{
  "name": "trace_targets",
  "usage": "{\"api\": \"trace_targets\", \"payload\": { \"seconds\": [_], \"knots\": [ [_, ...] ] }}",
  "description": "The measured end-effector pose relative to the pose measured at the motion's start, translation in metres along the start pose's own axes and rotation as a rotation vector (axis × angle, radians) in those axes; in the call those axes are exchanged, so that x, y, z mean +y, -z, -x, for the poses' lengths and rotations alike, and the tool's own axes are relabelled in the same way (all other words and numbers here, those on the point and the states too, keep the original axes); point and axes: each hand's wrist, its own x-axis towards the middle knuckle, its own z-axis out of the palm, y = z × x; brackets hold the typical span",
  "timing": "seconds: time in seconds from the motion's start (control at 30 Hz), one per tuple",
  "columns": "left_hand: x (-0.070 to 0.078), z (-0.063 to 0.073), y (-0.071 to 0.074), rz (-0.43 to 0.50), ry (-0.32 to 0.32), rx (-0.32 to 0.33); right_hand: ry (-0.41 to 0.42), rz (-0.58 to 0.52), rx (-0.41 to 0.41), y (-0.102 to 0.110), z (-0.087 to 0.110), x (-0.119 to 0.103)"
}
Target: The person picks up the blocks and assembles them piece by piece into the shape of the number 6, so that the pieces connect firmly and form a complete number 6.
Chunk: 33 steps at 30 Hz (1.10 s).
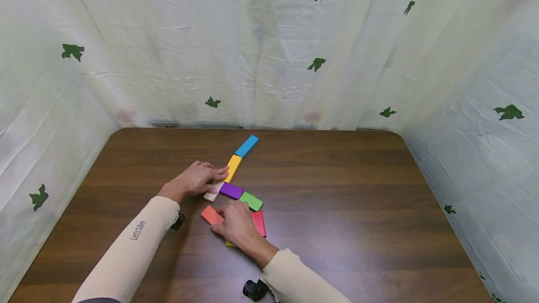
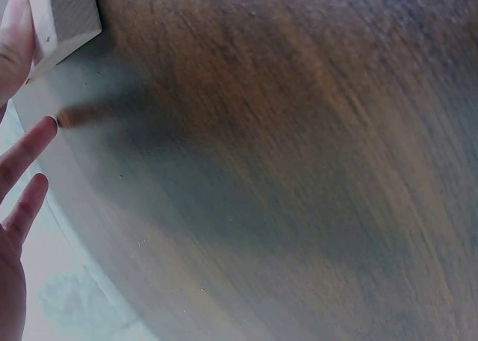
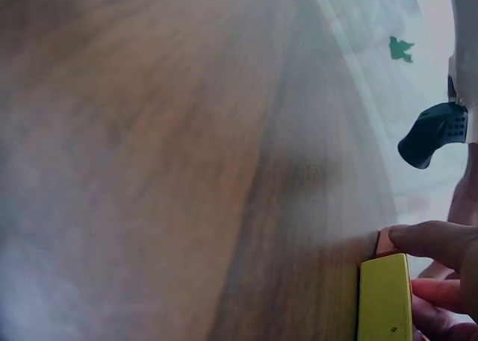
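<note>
My left hand (image 1: 194, 182) lies over the upper part of a zigzag of flat coloured blocks. Its thumb touches a white block (image 1: 214, 192), also seen in the left wrist view, while its straight fingers reach to a yellow block (image 1: 234, 166). My right hand (image 1: 239, 224) pinches an orange block (image 1: 211, 215) by its right end, between thumb and fingers. Partly behind that hand are a red block (image 1: 259, 223) and a yellow-green block (image 3: 384, 300). A purple block (image 1: 231, 190) and a green block (image 1: 252, 201) run between the hands, end to end.
A blue block (image 1: 247, 146) forms the far end of the row, adjoining the yellow one. All lie on a brown wooden table (image 1: 337, 200). White curtains (image 1: 177, 50) with green leaf prints hang behind and beside it. Dark cameras are strapped at both wrists.
</note>
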Motion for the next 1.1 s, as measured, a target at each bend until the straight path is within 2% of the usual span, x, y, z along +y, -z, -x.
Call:
{"api": "trace_targets", "payload": {
  "seconds": [0.2, 0.6, 0.87, 1.1],
  "knots": [
    [0.000, 0.000, 0.000, 0.008, 0.006, 0.000, 0.007, -0.011, 0.003, 0.000, -0.004, 0.001],
    [0.001, 0.000, 0.000, 0.006, 0.004, 0.006, -0.030, -0.049, -0.019, -0.001, -0.010, -0.001],
    [0.000, 0.002, 0.001, -0.026, -0.015, 0.012, -0.039, -0.034, -0.009, -0.002, -0.011, -0.003],
    [0.001, 0.001, 0.001, -0.016, -0.012, 0.017, -0.062, -0.021, -0.025, -0.002, -0.013, -0.003]
  ]
}}
